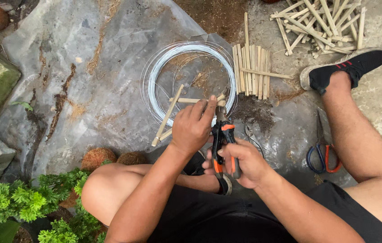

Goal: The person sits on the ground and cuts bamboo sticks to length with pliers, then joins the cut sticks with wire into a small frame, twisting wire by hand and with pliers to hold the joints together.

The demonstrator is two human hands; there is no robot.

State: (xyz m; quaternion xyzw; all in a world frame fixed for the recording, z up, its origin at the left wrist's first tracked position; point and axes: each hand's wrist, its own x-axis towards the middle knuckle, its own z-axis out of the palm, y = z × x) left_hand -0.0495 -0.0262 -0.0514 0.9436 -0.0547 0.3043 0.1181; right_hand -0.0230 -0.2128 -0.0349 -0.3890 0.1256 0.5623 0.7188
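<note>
Here my left hand [193, 126] pinches a crossing of bamboo sticks [191, 101], fingers pressed together over the joint, just above the coil of pale wire [164, 67] lying on the grey plastic sheet [87, 81]. My right hand [245, 163] is wrapped tight around the orange-and-black handles of the pliers [222, 139], whose nose meets the sticks. Scissors [321, 155] lie beside my right leg; cut bamboo strips [252, 69] rest beyond the coil.

Soft even daylight, faint shadows, sharp focus throughout.
</note>
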